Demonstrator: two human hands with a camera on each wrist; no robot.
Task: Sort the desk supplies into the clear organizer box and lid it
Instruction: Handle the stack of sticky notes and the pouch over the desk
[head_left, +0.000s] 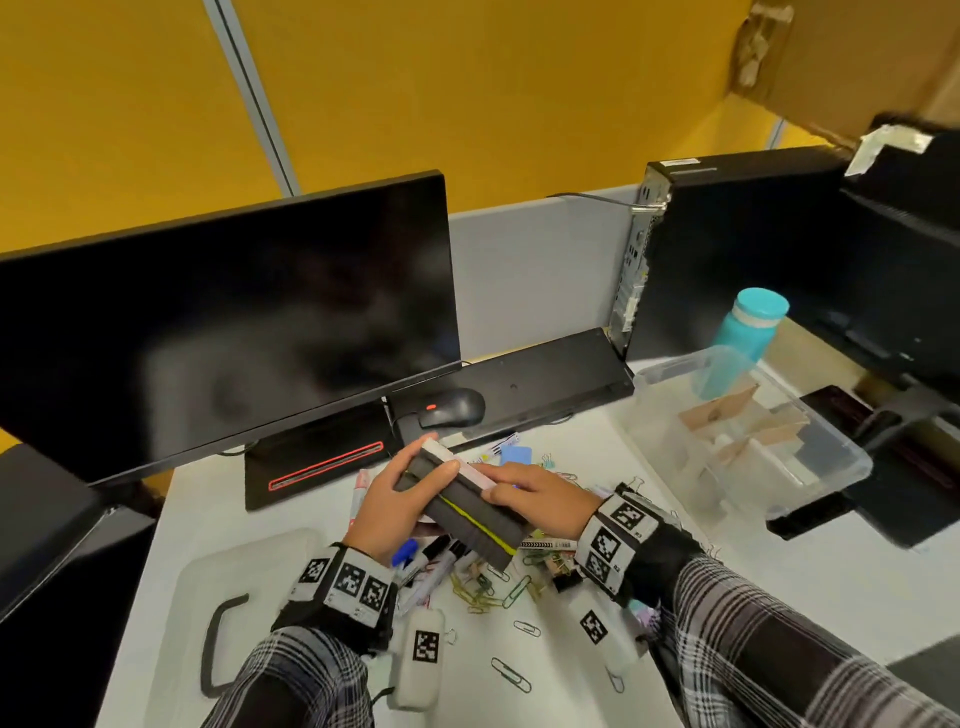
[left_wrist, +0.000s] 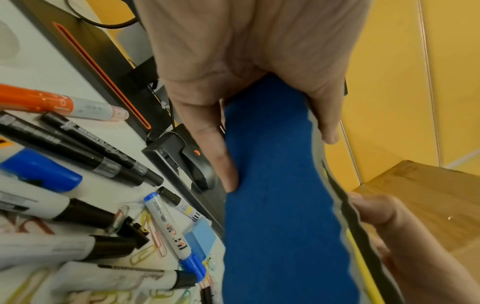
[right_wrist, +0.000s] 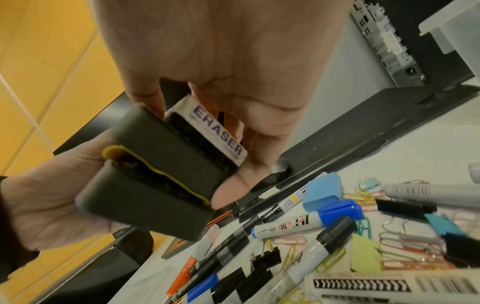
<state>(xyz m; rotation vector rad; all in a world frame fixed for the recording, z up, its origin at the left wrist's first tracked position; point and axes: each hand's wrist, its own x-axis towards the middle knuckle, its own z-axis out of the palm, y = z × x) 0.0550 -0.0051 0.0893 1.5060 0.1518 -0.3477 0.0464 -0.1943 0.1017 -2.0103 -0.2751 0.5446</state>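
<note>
Item held: stack of whiteboard erasers (head_left: 460, 504), three side by side, dark felt faces up, one with a yellow layer, one with a white label reading "ERASER"; the left wrist view shows a blue back. It is raised above the desk (head_left: 779, 587), over the loose supplies.

Left hand (head_left: 397, 501): fingers curled round the far end of the stack, thumb across the top.

Right hand (head_left: 540, 499): fingers and thumb clamped on the near-right side of the same stack.

Clear organizer box (head_left: 836, 452): on the desk to the right, well apart from the hands, open, with cardboard dividers inside. Its lid (head_left: 244, 603), with a dark handle, lies flat on the desk to the left.

Loose on the desk below the hands: markers (right_wrist: 306, 223), paper clips (head_left: 511, 673), black binder clips (right_wrist: 266, 258), a small blue block (right_wrist: 322, 190), a yellow sticky note (right_wrist: 366, 255).

Behind: monitor (head_left: 223, 322), mouse (head_left: 452, 408), keyboard (head_left: 524, 384), computer tower (head_left: 737, 249), teal bottle (head_left: 748, 325).
</note>
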